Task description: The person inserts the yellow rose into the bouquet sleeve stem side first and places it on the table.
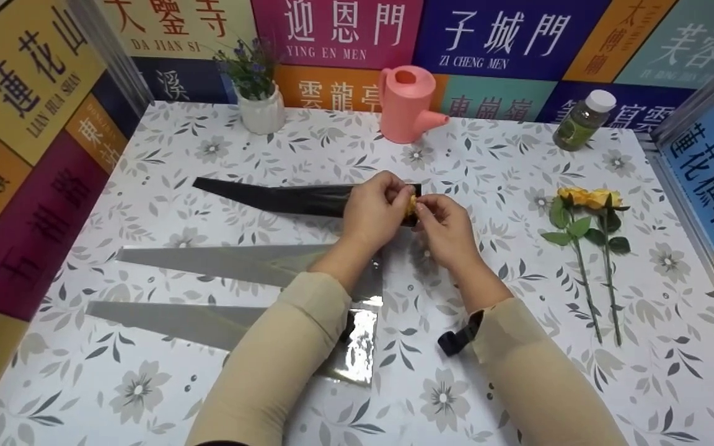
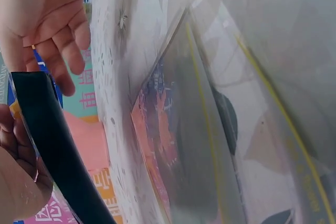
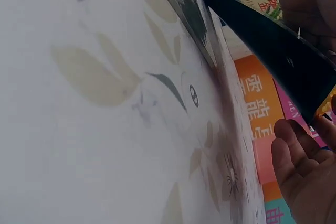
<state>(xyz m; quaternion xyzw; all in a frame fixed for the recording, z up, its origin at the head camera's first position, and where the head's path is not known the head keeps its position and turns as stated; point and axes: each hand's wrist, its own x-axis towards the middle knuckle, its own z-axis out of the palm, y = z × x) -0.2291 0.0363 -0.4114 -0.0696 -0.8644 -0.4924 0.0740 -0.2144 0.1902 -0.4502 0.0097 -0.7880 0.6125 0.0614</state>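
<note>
A long black flower sleeve (image 1: 295, 199), narrow at its left end, is raised above the table. My left hand (image 1: 379, 207) grips it near the wide end, thumb and fingers curled in. At that opening shows a yellow rose (image 1: 411, 205), mostly hidden by the sleeve and hands. My right hand (image 1: 447, 226) pinches the rose's edge between thumb and forefinger. In the right wrist view, the right hand's (image 3: 310, 177) other fingers are loosely bent below the sleeve (image 3: 268, 40). The left wrist view has the sleeve (image 2: 58, 145) running between both hands.
Two clear sleeves (image 1: 208, 263) lie under my left forearm. Two yellow roses (image 1: 592, 198) with green stems lie at the right. Along the back stand a potted plant (image 1: 261, 111), a pink watering can (image 1: 406, 105) and a white-capped jar (image 1: 580, 127). Lettered panels (image 1: 344, 31) border the table.
</note>
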